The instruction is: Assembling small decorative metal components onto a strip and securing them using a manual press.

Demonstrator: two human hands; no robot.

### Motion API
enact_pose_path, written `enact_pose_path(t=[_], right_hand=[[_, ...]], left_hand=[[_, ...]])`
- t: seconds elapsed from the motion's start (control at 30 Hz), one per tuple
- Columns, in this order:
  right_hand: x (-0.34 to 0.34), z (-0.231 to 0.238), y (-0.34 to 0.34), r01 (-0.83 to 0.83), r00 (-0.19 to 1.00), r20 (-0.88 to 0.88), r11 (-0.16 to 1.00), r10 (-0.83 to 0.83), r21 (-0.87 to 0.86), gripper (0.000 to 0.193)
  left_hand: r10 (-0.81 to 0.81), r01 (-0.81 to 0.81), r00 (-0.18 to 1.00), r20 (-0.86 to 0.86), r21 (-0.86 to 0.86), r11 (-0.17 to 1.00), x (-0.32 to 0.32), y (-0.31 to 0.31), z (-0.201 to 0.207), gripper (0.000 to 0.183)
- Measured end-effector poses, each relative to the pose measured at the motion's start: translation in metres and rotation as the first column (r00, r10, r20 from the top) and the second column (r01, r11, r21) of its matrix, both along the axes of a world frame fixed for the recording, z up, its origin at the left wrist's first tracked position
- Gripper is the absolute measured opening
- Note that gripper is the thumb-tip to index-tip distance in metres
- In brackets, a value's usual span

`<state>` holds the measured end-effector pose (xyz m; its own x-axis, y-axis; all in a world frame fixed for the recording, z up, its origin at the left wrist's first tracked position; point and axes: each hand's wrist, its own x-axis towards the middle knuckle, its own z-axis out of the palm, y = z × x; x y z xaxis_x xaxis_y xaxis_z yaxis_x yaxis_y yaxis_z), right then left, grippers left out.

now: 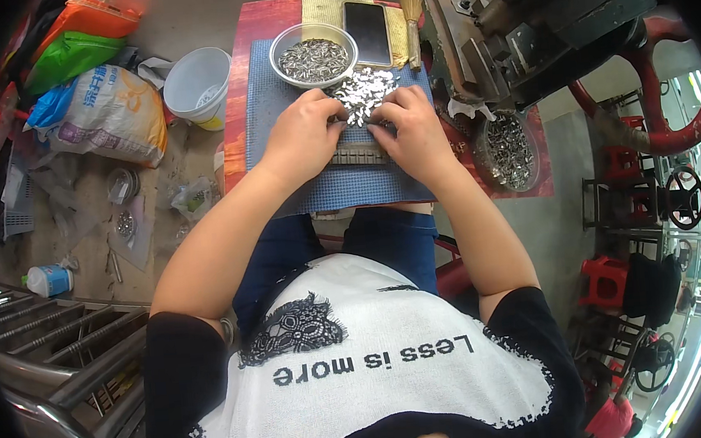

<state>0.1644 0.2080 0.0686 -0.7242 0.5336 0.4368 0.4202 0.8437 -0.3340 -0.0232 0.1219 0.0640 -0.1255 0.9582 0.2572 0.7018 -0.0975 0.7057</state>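
Observation:
My left hand (301, 137) and my right hand (415, 134) face each other over a blue textured mat (348, 193). The fingers of each are curled and pinched at the near edge of a pile of small shiny metal pieces (364, 93). Whatever lies between the fingertips is too small or hidden to name. Just below the fingertips a grey metal bar with notches (358, 155) lies across the mat, its right end partly covered by my right hand. Behind my left hand stands a clear round bowl (274, 59) holding many small dark metal pins.
A dark phone (367, 33) lies on a yellow cloth behind the pile, beside a small brush (412, 29). To the right stands a heavy press (486, 52), with a tub of metal parts (508, 150) below. A white bucket (198, 83) and sacks (108, 114) sit at left.

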Motion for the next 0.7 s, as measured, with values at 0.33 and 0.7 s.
enact_pose_path(t=[0.33, 0.7], right_hand=[[0.007, 0.007, 0.007, -0.074, 0.997, -0.032, 0.99, 0.071, -0.118, 0.012], [0.017, 0.014, 0.003, -0.122, 0.989, 0.06, 0.97, 0.137, -0.209, 0.013]], left_hand=[[-0.001, 0.001, 0.994, -0.106, -0.003, 1.0, 0.01, 0.008, -0.002, 0.015], [-0.055, 0.046, 0.995, -0.08, -0.111, 0.993, 0.002, 0.003, 0.003, 0.013]])
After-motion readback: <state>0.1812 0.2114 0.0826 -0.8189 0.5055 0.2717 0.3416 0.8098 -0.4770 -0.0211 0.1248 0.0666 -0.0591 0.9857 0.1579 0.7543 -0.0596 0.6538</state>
